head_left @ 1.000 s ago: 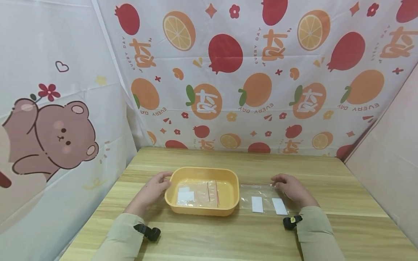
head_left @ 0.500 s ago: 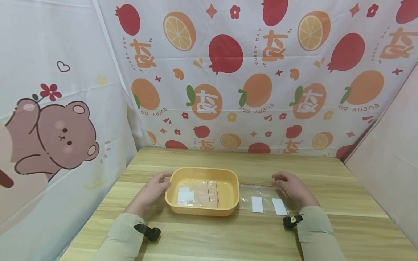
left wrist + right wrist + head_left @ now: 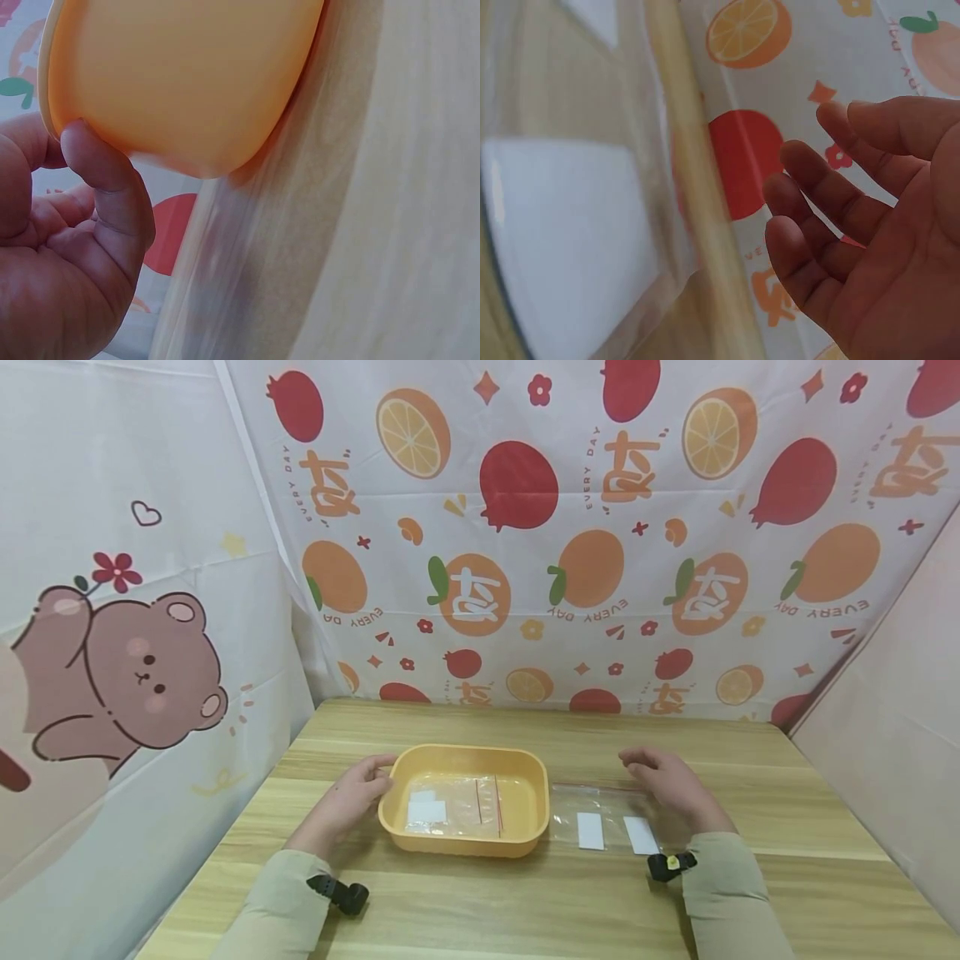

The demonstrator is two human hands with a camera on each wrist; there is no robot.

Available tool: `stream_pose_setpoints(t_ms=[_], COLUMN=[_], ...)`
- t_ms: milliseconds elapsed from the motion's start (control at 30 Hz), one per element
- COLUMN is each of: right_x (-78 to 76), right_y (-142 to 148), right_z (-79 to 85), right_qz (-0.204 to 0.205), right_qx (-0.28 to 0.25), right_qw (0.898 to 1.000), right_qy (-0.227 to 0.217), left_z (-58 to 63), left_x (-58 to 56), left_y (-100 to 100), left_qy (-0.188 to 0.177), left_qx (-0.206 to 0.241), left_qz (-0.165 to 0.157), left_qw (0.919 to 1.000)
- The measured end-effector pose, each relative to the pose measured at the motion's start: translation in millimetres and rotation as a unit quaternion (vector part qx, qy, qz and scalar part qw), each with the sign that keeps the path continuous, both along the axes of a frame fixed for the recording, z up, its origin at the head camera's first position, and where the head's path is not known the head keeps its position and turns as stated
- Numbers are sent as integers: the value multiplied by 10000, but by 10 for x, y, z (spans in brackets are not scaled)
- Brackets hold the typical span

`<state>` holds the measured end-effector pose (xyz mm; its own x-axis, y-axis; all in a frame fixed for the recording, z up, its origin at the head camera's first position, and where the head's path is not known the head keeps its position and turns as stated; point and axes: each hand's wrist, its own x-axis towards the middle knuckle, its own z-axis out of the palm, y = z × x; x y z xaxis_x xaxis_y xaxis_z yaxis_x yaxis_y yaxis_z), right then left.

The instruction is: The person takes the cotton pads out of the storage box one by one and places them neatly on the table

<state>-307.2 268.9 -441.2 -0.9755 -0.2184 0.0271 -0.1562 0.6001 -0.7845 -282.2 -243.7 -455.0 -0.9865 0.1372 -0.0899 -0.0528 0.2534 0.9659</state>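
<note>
At the left end of a yellow plastic storage box (image 3: 465, 847), my left hand (image 3: 348, 800) holds the rim with thumb and fingers. The left wrist view shows the fingertips (image 3: 81, 142) right at the lip of the box (image 3: 187, 75). Inside lies a clear zip bag (image 3: 461, 814) with a red seal line and white labels. My right hand (image 3: 672, 787) holds nothing and hovers above the far right part of a second clear zip bag (image 3: 611, 835), which lies flat with two white rectangles. In the right wrist view the fingers (image 3: 810, 172) are spread and slightly bent.
The wooden table (image 3: 517, 910) carries the box and the bag side by side. A fruit-print cloth (image 3: 517, 568) hangs behind its far edge, and a bear-print cloth (image 3: 150, 668) hangs at the left. Each wrist wears a small black camera (image 3: 348, 896).
My right hand has come away from the seal end of the right bag and risen slightly. The left hand, the box and both bags stay in place.
</note>
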Motion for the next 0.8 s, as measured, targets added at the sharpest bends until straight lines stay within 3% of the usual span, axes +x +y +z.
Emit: stream_pose_setpoints(t_ms=[467,800], right_x=[86,132], right_y=[-156,-284], right_z=[250,333], right_qz=[236,473], right_qx=[-325,-681], right_qw=[9992,9965], right_qy=[79,87], left_z=[18,-1], left_x=[4,-8], left_y=[1,-17], left_qy=[36,17], left_qx=[-35,-17], left_qz=[-83,-15], left_qw=[10000,10000])
